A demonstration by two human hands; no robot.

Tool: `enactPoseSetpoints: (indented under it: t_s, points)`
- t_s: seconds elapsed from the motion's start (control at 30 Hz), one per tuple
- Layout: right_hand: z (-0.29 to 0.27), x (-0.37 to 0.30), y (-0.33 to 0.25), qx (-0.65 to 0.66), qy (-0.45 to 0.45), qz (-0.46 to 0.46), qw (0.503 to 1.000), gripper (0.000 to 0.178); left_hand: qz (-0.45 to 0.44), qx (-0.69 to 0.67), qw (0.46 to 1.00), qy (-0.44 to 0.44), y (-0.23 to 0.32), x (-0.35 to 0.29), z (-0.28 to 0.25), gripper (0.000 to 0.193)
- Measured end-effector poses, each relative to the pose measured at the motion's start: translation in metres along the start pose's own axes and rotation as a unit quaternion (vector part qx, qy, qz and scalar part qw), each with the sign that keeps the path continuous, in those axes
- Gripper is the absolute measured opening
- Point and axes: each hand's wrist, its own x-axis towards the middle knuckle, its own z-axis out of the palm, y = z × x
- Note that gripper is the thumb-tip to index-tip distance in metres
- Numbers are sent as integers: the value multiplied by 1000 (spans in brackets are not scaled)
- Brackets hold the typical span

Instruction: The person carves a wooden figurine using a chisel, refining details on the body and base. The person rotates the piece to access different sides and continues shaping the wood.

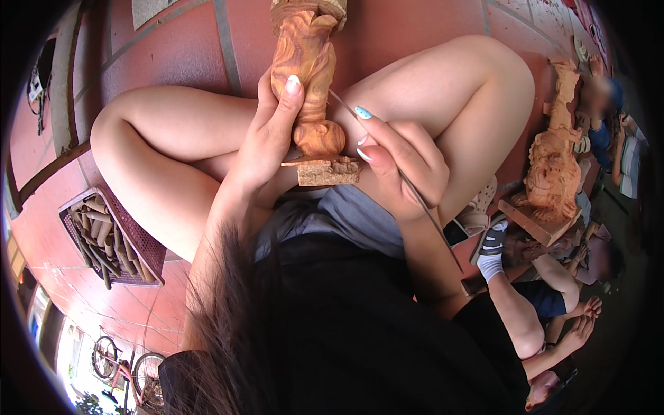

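Note:
A carved wooden figure [303, 66] with swirling orange-brown grain lies between my crossed legs, its rough block base [328, 173] toward me and a round wooden part at the far end. My left hand [273, 124] is wrapped round its left side, thumb on top. In my right hand [404, 162] a thin metal rod-like tool [430, 216] is pinched between thumb and fingers. Its far tip reaches the figure's right side; its other end points back past my right wrist. Whether the tip touches the wood I cannot tell.
On the red tiled floor [176, 52] at left stands a purple plastic basket [153, 249] holding several wooden-handled tools. A larger carved wooden statue [553, 162] is at right, near other seated people [519, 315]. A bicycle [124, 373] shows at lower left.

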Motion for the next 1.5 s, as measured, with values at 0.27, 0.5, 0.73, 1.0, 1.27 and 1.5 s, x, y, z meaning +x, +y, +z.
enactPoseSetpoints:
  t_s: [0.27,0.5,0.73,1.0,1.27,1.5]
  points:
    - [-6,4,-3,22,-89,-30,995,39,-1,-19,1000,-14,-4,2,-2,70]
    - [-9,15,-1,61,-32,18,997,34,-7,-45,999,3,-6,4,-3,69]
    - [-2,16,-3,35,-40,7,999,24,-13,-69,998,1,-5,5,-2,67]
    - [-5,7,-4,10,-19,-9,1000,11,-23,-71,997,15,-2,4,2,67]
    - [-13,5,-7,17,-41,49,998,9,-29,-76,996,21,-1,1,2,74]
    - [-17,21,-7,73,36,171,982,3,-40,-82,996,20,13,-2,7,85]
